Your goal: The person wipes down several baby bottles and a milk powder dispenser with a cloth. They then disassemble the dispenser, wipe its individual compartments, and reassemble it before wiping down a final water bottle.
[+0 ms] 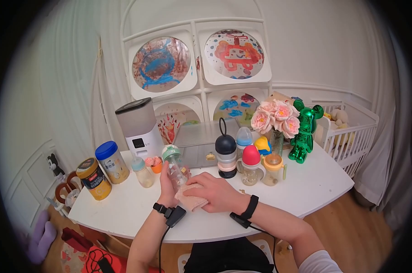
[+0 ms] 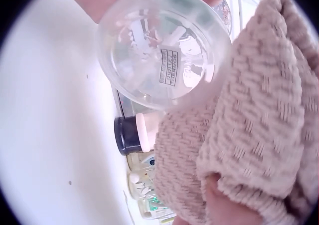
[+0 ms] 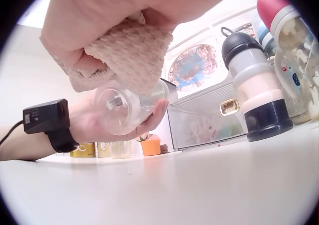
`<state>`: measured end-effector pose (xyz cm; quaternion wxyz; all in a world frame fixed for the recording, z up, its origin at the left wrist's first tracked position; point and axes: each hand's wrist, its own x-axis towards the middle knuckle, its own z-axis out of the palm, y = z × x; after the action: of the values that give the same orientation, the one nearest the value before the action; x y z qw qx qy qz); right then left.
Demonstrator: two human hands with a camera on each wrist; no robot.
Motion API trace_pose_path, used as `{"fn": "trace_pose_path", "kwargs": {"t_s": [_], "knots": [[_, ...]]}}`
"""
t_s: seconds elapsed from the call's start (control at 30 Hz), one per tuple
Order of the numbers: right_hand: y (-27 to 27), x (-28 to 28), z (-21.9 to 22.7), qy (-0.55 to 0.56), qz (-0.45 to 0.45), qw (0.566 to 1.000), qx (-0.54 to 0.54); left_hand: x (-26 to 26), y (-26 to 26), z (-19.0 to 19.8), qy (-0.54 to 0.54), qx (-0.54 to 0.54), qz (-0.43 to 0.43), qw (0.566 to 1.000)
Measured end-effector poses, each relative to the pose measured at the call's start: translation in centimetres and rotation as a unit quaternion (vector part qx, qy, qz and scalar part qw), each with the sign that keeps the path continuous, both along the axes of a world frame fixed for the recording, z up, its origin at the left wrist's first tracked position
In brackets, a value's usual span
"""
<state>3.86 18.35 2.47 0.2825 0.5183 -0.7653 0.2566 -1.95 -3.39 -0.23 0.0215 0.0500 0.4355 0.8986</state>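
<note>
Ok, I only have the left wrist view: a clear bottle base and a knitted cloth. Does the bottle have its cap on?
Observer: Yes, the baby bottle wears a green cap in the head view.
Operator: Which hand has the cloth?
Observer: The right hand grips the pink cloth against the bottle's lower end.
Operator: And the bottle itself?
Observer: The left hand holds it tilted above the white table, not resting on it.
Operator: Anything close behind?
Observer: A stacked container with a black lid stands just beyond.
</note>
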Motion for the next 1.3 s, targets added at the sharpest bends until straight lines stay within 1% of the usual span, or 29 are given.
{"fn": "trace_pose_path", "kwargs": {"t_s": [0.1, 0.17, 0.23, 0.27, 0.3, 0.33, 0.37, 0.4, 0.47, 0.53, 0.57, 0.63, 0.67, 0.73, 0.77, 0.83, 0.87, 0.9, 0.93, 0.97, 1.0, 1.03, 1.07, 1.1, 1.13, 1.17, 1.2, 1.23, 1.3], "knots": [[-0.1, 0.3, 0.1, 0.016, 0.005, 1.0, 0.018, -0.5, -0.4, -0.1, 0.0, 0.006, 0.025, 1.0], [-0.3, 0.6, 0.4, 0.015, 0.003, 1.0, 0.017, -0.7, -0.7, -0.2, -0.013, 0.036, -0.003, 0.999], [-0.5, 0.7, 0.6, 0.057, 0.004, 0.998, 0.009, -0.5, -0.6, -0.1, -0.016, 0.049, -0.005, 0.999], [-0.6, 0.8, 0.7, 0.056, 0.004, 0.998, 0.008, -0.2, -0.5, 0.1, -0.019, 0.062, -0.007, 0.998], [-0.5, 0.7, 0.9, 0.082, -0.01, 0.997, 0.011, 0.0, -0.4, 0.4, -0.02, 0.062, -0.007, 0.998], [-0.5, 0.7, 1.0, 0.108, -0.024, 0.994, 0.015, 0.3, -0.4, 0.8, -0.032, 0.057, -0.03, 0.997], [-0.5, 0.6, 1.0, 0.107, -0.025, 0.994, 0.016, 0.6, -0.4, 1.1, -0.045, 0.053, -0.053, 0.996], [-0.6, 0.5, 0.9, 0.106, -0.04, 0.994, 0.008, 0.9, -0.2, 1.4, -0.046, 0.053, -0.054, 0.996], [-0.6, 0.4, 0.7, 0.103, -0.055, 0.993, 0.0, 1.3, 0.4, 1.7, -0.014, 0.011, 0.025, 1.0], [-0.6, 0.5, 0.5, 0.091, -0.094, 0.991, -0.012, 0.7, -0.2, 1.1, -0.016, 0.034, 0.034, 0.999], [-0.6, 0.6, 0.4, 0.091, -0.093, 0.991, -0.012, 0.4, -0.5, 0.8, -0.016, 0.057, 0.043, 0.997], [-0.5, 0.9, 0.2, 0.0, -0.124, 0.992, 0.009, 0.0, -0.9, 0.6, -0.024, 0.077, 0.054, 0.995], [-0.5, 0.7, -0.3, 0.0, -0.123, 0.992, 0.009, -0.1, -1.0, 0.7, -0.031, 0.096, 0.066, 0.993], [-0.4, -0.3, -1.3, -0.054, -0.192, 0.974, 0.106, 0.0, -1.2, 0.8, -0.016, 0.108, 0.049, 0.993], [-0.3, -0.5, -1.4, -0.053, -0.192, 0.974, 0.106, 0.0, -1.1, 1.0, -0.003, 0.12, 0.03, 0.992], [0.1, -0.8, -1.4, -0.097, -0.196, 0.975, 0.046, 0.6, -0.2, 1.6, 0.013, 0.127, 0.022, 0.992], [0.2, -1.0, -1.4, -0.097, -0.198, 0.974, 0.047, 0.9, 0.1, 1.8, 0.028, 0.135, 0.018, 0.99], [0.2, -1.3, -1.5, -0.07, -0.219, 0.973, -0.017, 0.8, 0.1, 1.5, 0.028, 0.138, 0.017, 0.99], [0.2, -1.4, -1.5, -0.042, -0.237, 0.967, -0.08, 0.6, -0.1, 1.2, 0.064, 0.101, -0.008, 0.993], [0.1, -1.4, -1.4, -0.042, -0.236, 0.968, -0.078, 0.6, -0.3, 1.0, 0.099, 0.064, -0.033, 0.992], [-0.1, -1.4, -1.3, -0.049, -0.227, 0.964, -0.131, 0.7, -0.4, 0.7, 0.098, 0.065, -0.031, 0.993], [-0.2, -1.4, -1.1, -0.056, -0.217, 0.957, -0.183, 0.8, -0.2, 0.8, 0.105, 0.033, -0.044, 0.993], [-0.3, -1.5, -1.0, -0.057, -0.216, 0.957, -0.183, 1.0, 0.0, 0.8, 0.112, 0.002, -0.057, 0.992], [-0.3, -1.6, -0.9, -0.056, -0.186, 0.958, -0.209, 1.2, 0.4, 1.0, 0.112, 0.003, -0.056, 0.992], [-0.2, -1.6, -0.7, -0.055, -0.156, 0.958, -0.235, 1.4, 1.0, 1.1, 0.132, -0.033, -0.051, 0.989], [-0.2, -1.7, -0.5, -0.055, -0.156, 0.958, -0.234, 1.5, 1.3, 1.1, 0.152, -0.068, -0.045, 0.985], [-0.1, -1.7, -0.3, -0.037, -0.135, 0.956, -0.257, 1.2, 1.4, 0.8, 0.179, -0.065, -0.057, 0.98], [0.0, -1.7, 0.0, -0.019, -0.114, 0.953, -0.28, 1.4, 1.6, 0.8, 0.179, -0.063, -0.057, 0.98], [0.1, -1.5, 0.3, -0.006, -0.119, 0.949, -0.293, 2.1, 2.0, 0.9, 0.177, -0.08, -0.077, 0.978]]}}
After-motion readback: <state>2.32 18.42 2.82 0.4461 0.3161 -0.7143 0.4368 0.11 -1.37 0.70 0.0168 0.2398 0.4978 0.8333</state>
